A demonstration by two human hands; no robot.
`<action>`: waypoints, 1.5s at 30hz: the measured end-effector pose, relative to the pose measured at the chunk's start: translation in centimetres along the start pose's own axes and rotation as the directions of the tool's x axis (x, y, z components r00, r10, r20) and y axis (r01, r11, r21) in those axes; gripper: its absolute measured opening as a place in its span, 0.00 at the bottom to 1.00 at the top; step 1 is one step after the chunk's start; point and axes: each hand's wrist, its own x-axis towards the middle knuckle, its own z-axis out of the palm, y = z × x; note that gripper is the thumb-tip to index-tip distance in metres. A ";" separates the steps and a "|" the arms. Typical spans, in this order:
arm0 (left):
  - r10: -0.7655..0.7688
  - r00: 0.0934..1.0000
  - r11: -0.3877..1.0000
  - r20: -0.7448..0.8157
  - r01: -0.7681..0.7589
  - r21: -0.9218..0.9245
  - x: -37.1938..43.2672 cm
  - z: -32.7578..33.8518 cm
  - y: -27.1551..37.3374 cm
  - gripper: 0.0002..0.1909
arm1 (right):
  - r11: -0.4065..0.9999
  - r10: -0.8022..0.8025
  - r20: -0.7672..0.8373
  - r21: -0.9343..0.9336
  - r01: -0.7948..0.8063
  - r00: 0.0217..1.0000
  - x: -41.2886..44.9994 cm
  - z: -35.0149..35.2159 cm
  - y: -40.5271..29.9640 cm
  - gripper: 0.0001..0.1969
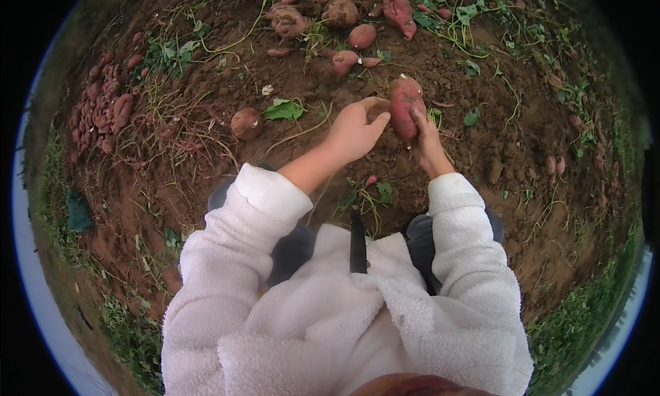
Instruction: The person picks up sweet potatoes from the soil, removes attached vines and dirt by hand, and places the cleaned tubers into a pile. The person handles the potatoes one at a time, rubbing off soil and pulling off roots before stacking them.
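Observation:
A large red-skinned sweet potato [403, 107], with soil on its skin, is held upright in my right hand [427, 135], which grips its right side. My left hand [361, 125] is at the potato's left side with thumb and fingers apart; whether its fingertips touch the skin is hard to tell. Just beyond my hands lie more sweet potatoes, among them a rounded one [362, 36] and one with a pale broken end [344, 62]. A round brownish sweet potato [246, 124] rests on the soil left of my left hand, near a green leaf [284, 110].
A heap of sweet potatoes [98, 104] lies at the far left, beside pulled vines and roots [175, 122]. Soil-caked tubers [340, 12] and a pointed red one [399, 15] are at the top. Two small ones [555, 164] lie at right. Green vines [466, 14] trail at upper right.

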 end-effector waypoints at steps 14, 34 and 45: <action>0.012 0.995 0.965 0.095 -0.036 0.259 -1.4 -0.3 2.3 0.15 | 0.977 -0.156 -0.367 0.082 0.199 0.917 11.2 -4.7 -8.8 0.30; 0.103 0.986 0.867 0.134 -0.155 0.473 0.3 -0.2 -3.1 0.10 | 0.275 -0.284 -0.959 -0.081 -0.958 -0.001 -41.8 -48.1 6.4 0.22; -0.570 0.764 0.450 0.302 -0.016 0.893 -1.6 -5.2 -13.1 0.19 | 0.661 0.151 -0.986 0.050 -0.748 0.068 -42.8 -42.4 18.5 0.34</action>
